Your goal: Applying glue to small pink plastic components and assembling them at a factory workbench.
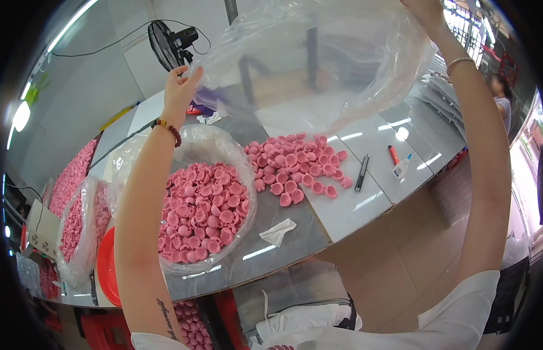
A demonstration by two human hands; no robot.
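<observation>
A large clear plastic bag (295,64) is spread in the air above the table, stretched between my raised hands. My left hand (181,93), with a beaded bracelet at the wrist, grips the bag's left edge, fingers bent. At the upper right, my right hand (426,13) is closed on the bag's other side; the frame's top edge cuts off part of its fingers. Below the bag lies a loose pile of pink cup-shaped plastic pieces (292,163). An open clear bag (248,201) beside my left forearm is full of similar pink pieces (204,210).
A black utility knife (361,173), a red marker (393,154) and a small glue bottle (402,167) lie right of the pile. White tissue (278,232) rests near the table's front edge. A black fan (169,45) stands behind; more bagged pink pieces (72,227) are at left.
</observation>
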